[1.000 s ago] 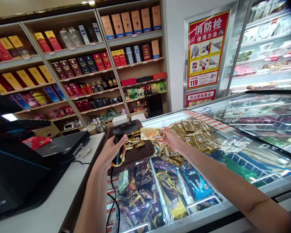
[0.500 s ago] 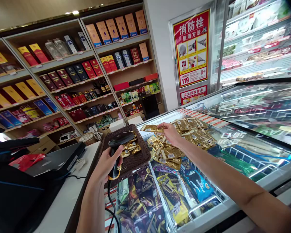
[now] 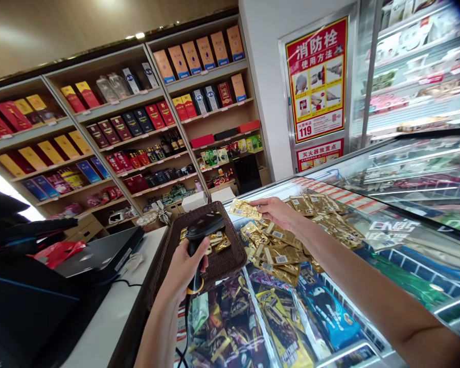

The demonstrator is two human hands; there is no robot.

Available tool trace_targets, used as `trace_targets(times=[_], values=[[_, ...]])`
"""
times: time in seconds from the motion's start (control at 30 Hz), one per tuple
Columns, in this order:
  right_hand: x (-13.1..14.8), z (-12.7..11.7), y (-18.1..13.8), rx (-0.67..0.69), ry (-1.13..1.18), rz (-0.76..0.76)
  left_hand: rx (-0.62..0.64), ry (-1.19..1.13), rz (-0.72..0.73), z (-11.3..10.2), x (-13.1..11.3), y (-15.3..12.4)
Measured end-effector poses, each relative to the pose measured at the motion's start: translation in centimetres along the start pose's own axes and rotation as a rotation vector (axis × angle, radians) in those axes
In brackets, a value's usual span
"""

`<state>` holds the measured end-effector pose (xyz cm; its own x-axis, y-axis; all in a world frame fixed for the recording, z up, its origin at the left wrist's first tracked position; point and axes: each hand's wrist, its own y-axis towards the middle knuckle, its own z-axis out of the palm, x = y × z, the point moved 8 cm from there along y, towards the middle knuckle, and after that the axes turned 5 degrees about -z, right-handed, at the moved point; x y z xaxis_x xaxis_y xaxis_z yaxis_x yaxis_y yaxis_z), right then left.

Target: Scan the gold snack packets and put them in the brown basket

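My left hand [image 3: 189,266] is closed around the handle of a black barcode scanner [image 3: 205,225], whose head sits above a brown woven basket [image 3: 228,263]. Several small gold packets [image 3: 220,241] lie inside that basket. Between the fingers and thumb of my right hand [image 3: 278,212] is a gold packet [image 3: 246,209], held just right of the scanner's head. Beneath and beside this hand, a loose pile of gold packets [image 3: 281,258] spreads over the freezer's glass top.
Under the glass of the chest freezer [image 3: 253,301] are wrapped ice creams. To the left, a white counter [image 3: 107,312] carries a dark flat device [image 3: 99,250] and a red plastic bag [image 3: 59,254]. Shelves of boxes [image 3: 126,128] line the back wall. The scanner's cable hangs below my left hand.
The view has shifted, so the scene sits further right. In my right hand the gold packet has turned, and its front now shows bright and glaring. The left hand still grips the scanner.
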<state>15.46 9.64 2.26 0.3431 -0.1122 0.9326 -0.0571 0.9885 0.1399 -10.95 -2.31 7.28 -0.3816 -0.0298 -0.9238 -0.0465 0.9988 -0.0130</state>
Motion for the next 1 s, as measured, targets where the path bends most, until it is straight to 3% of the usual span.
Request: trace_targets(times=[0.53, 0.63, 0.8, 1.0], values=[[0.8, -0.4, -1.1, -0.007, -0.128, -0.009, 0.023, -0.019, 0.037, 2.9, 0.3, 0.2], [1.0, -2.4, -0.3, -0.101, -0.413, -0.060, 0.035, -0.010, 0.037, 3.1, 0.5, 0.4], [2.3, -7.9, 1.4, -0.329, -1.048, -0.108, 0.001, 0.101, 0.071, 2.8, -0.2, 1.0], [0.5, -11.6, 1.6, -0.375, -1.121, -0.065, -0.148, 0.177, 0.057, -0.7, -1.4, 1.7]])
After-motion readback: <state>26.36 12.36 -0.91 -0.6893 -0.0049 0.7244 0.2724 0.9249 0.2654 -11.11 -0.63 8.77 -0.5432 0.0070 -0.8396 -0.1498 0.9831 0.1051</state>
